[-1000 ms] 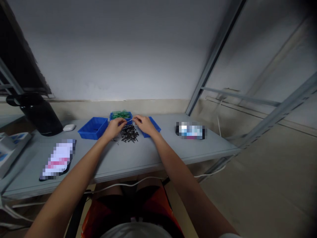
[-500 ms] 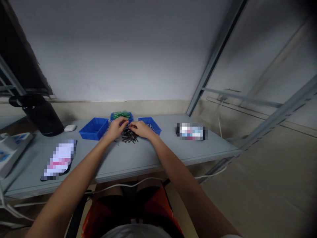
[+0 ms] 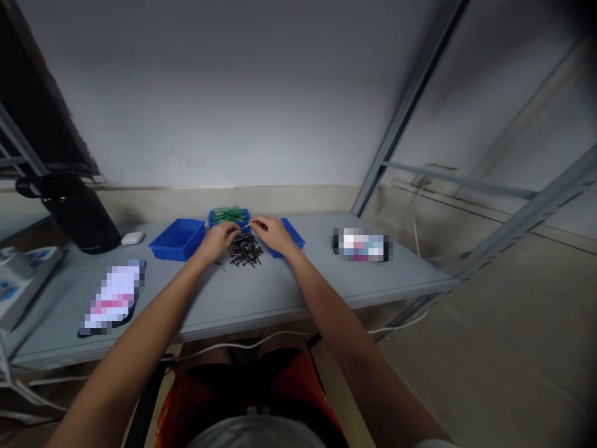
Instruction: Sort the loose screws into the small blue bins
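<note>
My left hand is closed in a pinch at the left edge of a pile of dark screws; what its fingers hold, if anything, is too small to make out. Facing it, my right hand pinches a small screw, its pale tip showing just beyond the fingertips. Its wrist and palm cover part of the right blue tray. Behind the hands stands a blue tray with green pieces. A few silver screws lie beside the left hand.
To the left is another blue tray with a little dark something inside. A phone, a white earbud case, a black bottle and a power strip occupy the left side. Another phone lies right.
My right hand has shifted up and right, away from the pile and over the right tray's near side. More of the dark screws show between the hands. My left hand has barely moved.
</note>
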Available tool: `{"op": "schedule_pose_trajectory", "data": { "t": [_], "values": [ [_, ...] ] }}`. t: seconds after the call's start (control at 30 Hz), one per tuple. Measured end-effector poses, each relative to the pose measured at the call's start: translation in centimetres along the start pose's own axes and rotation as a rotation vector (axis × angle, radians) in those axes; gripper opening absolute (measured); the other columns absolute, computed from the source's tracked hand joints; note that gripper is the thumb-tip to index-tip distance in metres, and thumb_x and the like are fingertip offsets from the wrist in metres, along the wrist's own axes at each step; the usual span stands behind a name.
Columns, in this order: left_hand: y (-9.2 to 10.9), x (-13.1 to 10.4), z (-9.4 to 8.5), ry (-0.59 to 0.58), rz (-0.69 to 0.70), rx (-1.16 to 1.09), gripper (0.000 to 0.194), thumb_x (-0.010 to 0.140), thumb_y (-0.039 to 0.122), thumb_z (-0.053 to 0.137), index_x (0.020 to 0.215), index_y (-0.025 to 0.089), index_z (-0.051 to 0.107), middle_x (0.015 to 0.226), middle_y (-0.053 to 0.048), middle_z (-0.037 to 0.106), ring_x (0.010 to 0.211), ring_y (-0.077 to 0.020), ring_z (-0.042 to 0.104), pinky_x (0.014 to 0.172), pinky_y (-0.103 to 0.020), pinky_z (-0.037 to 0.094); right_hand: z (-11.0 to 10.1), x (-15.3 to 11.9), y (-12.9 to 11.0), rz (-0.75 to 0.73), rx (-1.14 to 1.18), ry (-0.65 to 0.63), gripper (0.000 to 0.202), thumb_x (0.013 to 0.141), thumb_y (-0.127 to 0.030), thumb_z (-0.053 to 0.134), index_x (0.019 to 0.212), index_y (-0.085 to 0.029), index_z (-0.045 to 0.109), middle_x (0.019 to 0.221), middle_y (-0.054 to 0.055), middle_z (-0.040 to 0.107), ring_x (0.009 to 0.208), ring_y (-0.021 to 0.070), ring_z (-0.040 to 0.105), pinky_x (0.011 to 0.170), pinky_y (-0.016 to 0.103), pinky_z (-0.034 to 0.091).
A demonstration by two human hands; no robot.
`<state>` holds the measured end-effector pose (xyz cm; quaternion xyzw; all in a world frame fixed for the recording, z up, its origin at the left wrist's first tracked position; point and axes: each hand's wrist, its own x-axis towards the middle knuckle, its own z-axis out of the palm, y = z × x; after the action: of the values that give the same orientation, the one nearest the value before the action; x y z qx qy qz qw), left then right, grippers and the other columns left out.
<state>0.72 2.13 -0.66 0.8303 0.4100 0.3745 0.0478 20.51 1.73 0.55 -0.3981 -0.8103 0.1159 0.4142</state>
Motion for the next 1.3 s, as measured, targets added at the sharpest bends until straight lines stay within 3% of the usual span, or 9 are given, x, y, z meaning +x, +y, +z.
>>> {"op": "schedule_pose_trajectory", "data": {
  "t": [0.23, 0.4, 0.57, 0.73, 0.97, 1.3],
  "values": [
    [0.4, -0.1, 0.6, -0.080, 0.021, -0.026, 0.014, 0.088, 0.023, 0.054, 0.088, 0.017, 0.066, 0.088, -0.006, 0.070, 0.081, -0.0194, 0.063, 0.079, -0.033, 0.050, 0.2, -0.1, -0.6, -0.008, 0.028, -0.012, 0.019, 0.093, -0.027, 0.050, 0.095, -0.022, 0.067, 0.096, 0.003, 0.072, 0.083, 0.0152, 0.063, 0.080, 0.027, 0.046],
    [0.2, -0.1, 0.2, -0.037, 0.005, -0.017, 0.013, 0.087, 0.021, 0.054, 0.088, 0.017, 0.066, 0.088, -0.006, 0.070, 0.082, -0.0193, 0.063, 0.079, -0.033, 0.049, 0.3, 0.0, -0.1, -0.012, 0.019, 0.002, 0.019, 0.093, -0.028, 0.050, 0.095, -0.022, 0.067, 0.096, 0.004, 0.072, 0.084, 0.0157, 0.063, 0.080, 0.028, 0.046],
    [0.3, 0.0, -0.3, 0.086, -0.021, -0.022, 0.013, 0.088, 0.022, 0.055, 0.088, 0.017, 0.066, 0.089, -0.006, 0.069, 0.085, -0.0193, 0.063, 0.081, -0.033, 0.050, 0.0, 0.1, 0.4, -0.004, 0.000, 0.025, 0.019, 0.093, -0.028, 0.049, 0.097, -0.022, 0.067, 0.092, 0.003, 0.071, 0.081, 0.0152, 0.062, 0.077, 0.026, 0.045],
    [0.7, 0.1, -0.6, 0.187, -0.023, -0.041, 0.012, 0.089, 0.023, 0.055, 0.089, 0.017, 0.065, 0.089, -0.005, 0.069, 0.085, -0.0183, 0.063, 0.080, -0.032, 0.050, 0.1, 0.0, 0.7, -0.003, -0.061, -0.061, 0.018, 0.093, -0.027, 0.051, 0.094, -0.023, 0.069, 0.086, 0.003, 0.071, 0.075, 0.0150, 0.061, 0.072, 0.026, 0.044],
    [1.1, 0.1, -0.5, 0.175, 0.023, -0.041, 0.012, 0.090, 0.022, 0.054, 0.090, 0.017, 0.065, 0.092, -0.006, 0.069, 0.088, -0.0183, 0.063, 0.082, -0.032, 0.051, 0.6, -0.1, 0.6, -0.033, -0.074, -0.161, 0.019, 0.092, -0.022, 0.051, 0.095, -0.021, 0.070, 0.087, 0.003, 0.071, 0.075, 0.0142, 0.062, 0.070, 0.025, 0.041],
    [0.7, 0.0, -0.7, 0.164, 0.030, 0.014, 0.013, 0.091, 0.022, 0.053, 0.091, 0.017, 0.065, 0.093, -0.006, 0.068, 0.089, -0.0187, 0.063, 0.083, -0.032, 0.051, 0.4, 0.0, 0.8, -0.027, -0.068, -0.133, 0.020, 0.092, -0.024, 0.050, 0.095, -0.021, 0.070, 0.087, 0.004, 0.071, 0.076, 0.0147, 0.062, 0.070, 0.025, 0.042]
  ]
}}
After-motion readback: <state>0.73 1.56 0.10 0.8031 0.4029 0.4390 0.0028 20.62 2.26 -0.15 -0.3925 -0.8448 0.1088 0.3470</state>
